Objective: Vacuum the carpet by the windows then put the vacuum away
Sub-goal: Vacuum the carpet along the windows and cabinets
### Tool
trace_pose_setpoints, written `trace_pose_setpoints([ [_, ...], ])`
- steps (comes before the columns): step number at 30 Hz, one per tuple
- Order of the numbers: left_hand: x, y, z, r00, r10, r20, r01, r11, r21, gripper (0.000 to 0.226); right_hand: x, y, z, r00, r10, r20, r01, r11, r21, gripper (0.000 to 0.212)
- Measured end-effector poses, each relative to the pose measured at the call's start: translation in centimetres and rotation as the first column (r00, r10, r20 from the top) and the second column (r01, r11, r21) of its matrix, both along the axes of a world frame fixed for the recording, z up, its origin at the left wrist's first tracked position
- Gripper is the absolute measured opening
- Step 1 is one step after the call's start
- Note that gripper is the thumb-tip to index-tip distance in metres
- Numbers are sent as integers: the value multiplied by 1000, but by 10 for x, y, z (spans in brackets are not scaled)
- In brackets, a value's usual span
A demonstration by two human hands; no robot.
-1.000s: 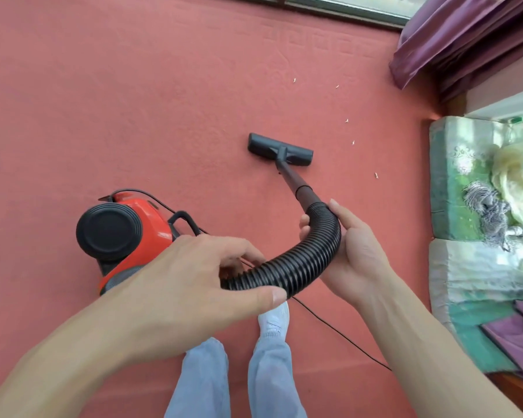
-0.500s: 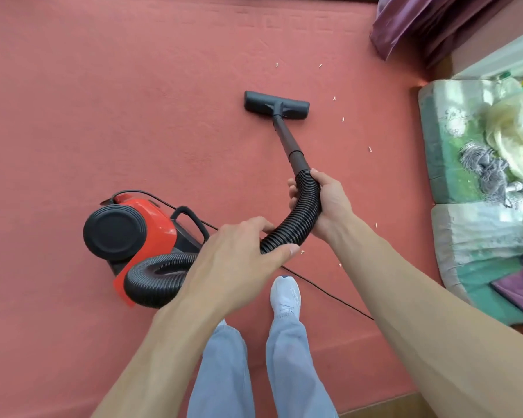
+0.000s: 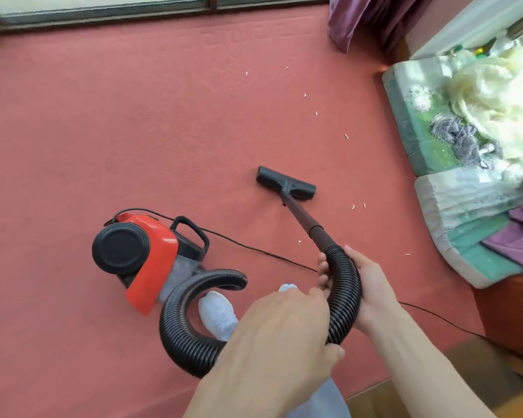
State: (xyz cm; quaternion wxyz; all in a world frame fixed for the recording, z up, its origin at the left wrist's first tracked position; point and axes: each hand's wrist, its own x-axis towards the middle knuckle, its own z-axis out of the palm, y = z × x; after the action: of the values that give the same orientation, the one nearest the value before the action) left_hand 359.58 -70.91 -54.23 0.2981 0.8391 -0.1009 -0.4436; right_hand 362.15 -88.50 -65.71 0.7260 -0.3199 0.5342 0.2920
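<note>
While both your hands were on the hose [image 3: 349, 285], your right hand [image 3: 375, 285] wrapped its upper end, just below where the ribbed part met the stiff tube [image 3: 305, 221], fingers curled round the far side. Your left hand [image 3: 284, 333] grasped the same hose a bit lower, fingers over the top, thumb underneath. The hands sat close together; whether they touched, couldn't tell.

From your left hand the hose looped down, left and back up to the vacuum [image 3: 151, 251], red and black, which stood on the red carpet [image 3: 118, 131] to your left, just beside your white shoe [image 3: 218, 315]. The tube ran forward from your right hand to the black floor head [image 3: 286, 184], which lay flat on the carpet ahead of you. A thin black cord [image 3: 254, 248] ran from the vacuum rightward across the carpet, passing behind your hands.

Pale crumbs [image 3: 346, 136] lay scattered beyond and right of the floor head. The window [image 3: 103, 4] ran along the far edge, a purple curtain [image 3: 360, 19] hung at far right, and green-and-white cushions [image 3: 435, 206] piled with cloths lay on your right.
</note>
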Motion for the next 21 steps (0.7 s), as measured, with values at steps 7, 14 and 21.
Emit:
trace_pose_setpoints([
  [7,-1,14,-39,995,9,100,-26,986,166,36,15,1,-35,984,165,69,-166,986,9,35],
  [14,-2,33,-43,999,47,7,-48,985,168,38,13,-5,-35,940,328,99,-331,943,19,31],
  [21,-31,16,-3,974,-77,-213,87,996,37,36,-68,-35,19,965,261,-12,-261,965,-4,31],
])
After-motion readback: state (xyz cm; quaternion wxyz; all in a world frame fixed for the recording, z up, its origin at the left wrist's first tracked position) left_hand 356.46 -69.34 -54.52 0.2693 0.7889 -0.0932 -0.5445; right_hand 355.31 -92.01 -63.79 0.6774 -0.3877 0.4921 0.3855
